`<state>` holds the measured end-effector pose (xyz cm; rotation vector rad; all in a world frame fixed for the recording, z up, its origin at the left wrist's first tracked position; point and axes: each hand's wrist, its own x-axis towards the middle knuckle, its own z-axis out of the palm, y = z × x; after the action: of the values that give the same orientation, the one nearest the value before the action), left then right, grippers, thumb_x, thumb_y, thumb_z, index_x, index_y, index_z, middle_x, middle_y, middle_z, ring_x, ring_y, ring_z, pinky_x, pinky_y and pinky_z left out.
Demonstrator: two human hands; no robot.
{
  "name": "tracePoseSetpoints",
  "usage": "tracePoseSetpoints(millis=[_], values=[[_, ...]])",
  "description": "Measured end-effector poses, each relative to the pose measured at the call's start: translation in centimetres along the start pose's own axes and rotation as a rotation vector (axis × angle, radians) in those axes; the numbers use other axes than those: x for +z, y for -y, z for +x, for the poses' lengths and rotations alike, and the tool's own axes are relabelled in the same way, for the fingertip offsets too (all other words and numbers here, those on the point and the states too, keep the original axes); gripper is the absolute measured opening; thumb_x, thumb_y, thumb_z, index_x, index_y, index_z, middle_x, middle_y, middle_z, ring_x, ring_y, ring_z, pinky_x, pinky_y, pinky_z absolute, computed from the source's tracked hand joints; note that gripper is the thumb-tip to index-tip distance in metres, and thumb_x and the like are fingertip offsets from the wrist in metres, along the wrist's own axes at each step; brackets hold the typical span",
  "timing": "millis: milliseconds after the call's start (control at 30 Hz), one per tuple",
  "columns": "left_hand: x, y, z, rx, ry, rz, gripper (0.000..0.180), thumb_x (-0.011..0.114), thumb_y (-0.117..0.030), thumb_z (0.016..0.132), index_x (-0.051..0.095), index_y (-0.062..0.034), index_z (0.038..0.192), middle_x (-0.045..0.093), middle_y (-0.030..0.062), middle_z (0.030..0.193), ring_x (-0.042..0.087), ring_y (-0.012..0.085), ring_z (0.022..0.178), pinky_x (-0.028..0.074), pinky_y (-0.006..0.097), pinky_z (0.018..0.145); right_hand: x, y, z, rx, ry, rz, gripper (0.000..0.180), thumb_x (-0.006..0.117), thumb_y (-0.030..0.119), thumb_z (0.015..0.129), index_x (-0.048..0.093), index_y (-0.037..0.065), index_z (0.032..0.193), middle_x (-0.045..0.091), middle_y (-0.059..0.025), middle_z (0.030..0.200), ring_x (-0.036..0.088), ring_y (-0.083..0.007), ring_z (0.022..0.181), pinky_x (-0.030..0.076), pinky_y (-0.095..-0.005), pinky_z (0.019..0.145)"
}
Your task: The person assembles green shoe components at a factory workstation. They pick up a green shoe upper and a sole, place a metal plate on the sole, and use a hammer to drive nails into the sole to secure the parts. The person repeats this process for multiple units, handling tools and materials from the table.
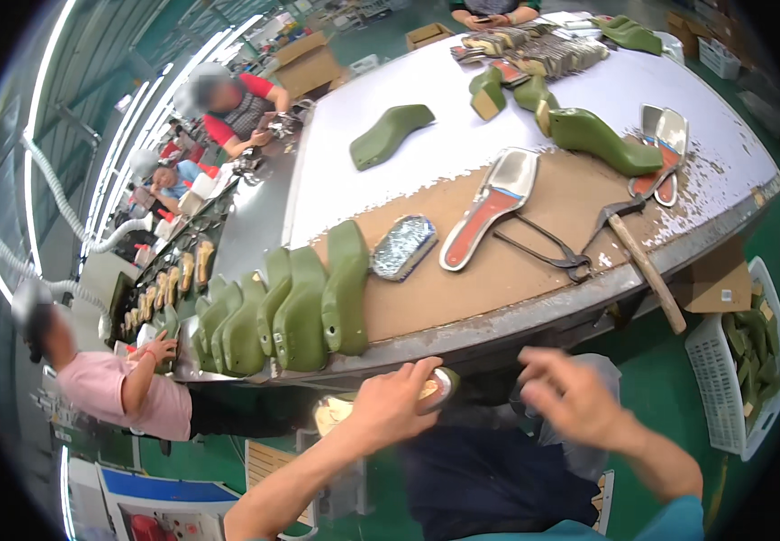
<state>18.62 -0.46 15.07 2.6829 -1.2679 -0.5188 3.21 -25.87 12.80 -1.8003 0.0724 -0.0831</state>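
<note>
My left hand [394, 401] is wrapped round a shoe last, held low in front of the table's near edge. At one side of the hand shows the last's rounded end [444, 386], with a grey rim and an orange patch; at the other, a cream and green part [331, 413]. My fingers and palm hide its middle. To the right, my right hand [574, 397] hovers above my lap, slightly blurred, its fingers apart and nothing visible in them. Nearest on the table are a green last [346, 288], a pair of pincers [547, 248] and a wooden-handled hammer [647, 270].
Several green lasts [246, 325] stand along the near left edge. An oval bristly pad [405, 246] and an orange-and-white insole [491, 212] lie mid-table. More lasts [602, 142] and insole stacks [534, 50] lie farther back. A white crate [723, 397] stands right; a co-worker [119, 388] works left.
</note>
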Motion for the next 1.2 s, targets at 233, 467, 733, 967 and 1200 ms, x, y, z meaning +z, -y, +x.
tracePoseSetpoints(millis=[233, 467, 733, 967, 1200], values=[[-4.1, -3.7, -3.6, 0.086, -0.250, -0.155, 0.055, 0.079, -0.023, 0.074, 0.059, -0.0104, 0.123, 0.066, 0.0158, 0.115, 0.069, 0.0349, 0.100, 0.056, 0.043, 0.083, 6.3, -4.1, -2.7, 0.498, 0.498, 0.970, 0.080, 0.033, 0.061, 0.105, 0.037, -0.005, 0.150, 0.059, -0.0230, 0.133, 0.065, -0.0312, 0.114, 0.055, -0.0417, 0.096], [5.4, -6.4, -6.7, 0.678, -0.750, -0.190, 0.044, 0.062, -0.013, 0.090, 0.054, -0.0200, 0.133, 0.052, 0.0126, 0.149, 0.052, 0.0313, 0.137, 0.034, 0.052, 0.120, 6.8, -3.3, -5.4, 0.468, 0.467, 1.192, 0.073, 0.053, 0.051, 0.099, 0.034, 0.007, 0.154, 0.051, -0.0183, 0.144, 0.055, -0.0310, 0.130, 0.047, -0.0468, 0.105], [3.3, 2.1, -9.4, 0.084, -0.768, -0.167, 0.066, 0.086, -0.025, 0.078, 0.056, -0.0063, 0.134, 0.056, 0.0170, 0.141, 0.050, 0.0380, 0.135, 0.038, 0.052, 0.114, 4.0, -2.5, -1.3, 0.149, 0.119, 0.706, 0.090, 0.073, 0.048, 0.076, 0.043, 0.001, 0.145, 0.062, -0.0173, 0.130, 0.067, -0.0262, 0.109, 0.059, -0.0390, 0.085], [3.2, 18.8, -13.8, -0.656, -1.185, 0.086, 0.061, 0.079, -0.026, 0.085, 0.055, -0.0008, 0.135, 0.052, 0.0234, 0.141, 0.046, 0.0414, 0.134, 0.037, 0.047, 0.113, 3.6, -3.7, 1.5, 0.052, -0.341, 0.672, 0.062, 0.073, 0.038, 0.076, 0.055, 0.000, 0.122, 0.063, -0.0081, 0.095, 0.063, -0.0186, 0.079, 0.055, -0.0316, 0.067], [2.1, 25.0, -11.5, -0.996, -1.099, -0.034, 0.079, 0.080, -0.046, 0.080, 0.051, -0.0042, 0.141, 0.037, 0.0275, 0.153, 0.037, 0.0417, 0.142, 0.034, 0.048, 0.115, 3.2, -4.3, 3.4, 0.147, -0.263, 0.669, 0.064, 0.073, 0.037, 0.077, 0.054, 0.001, 0.126, 0.063, -0.0086, 0.100, 0.064, -0.0193, 0.084, 0.055, -0.0325, 0.072]])
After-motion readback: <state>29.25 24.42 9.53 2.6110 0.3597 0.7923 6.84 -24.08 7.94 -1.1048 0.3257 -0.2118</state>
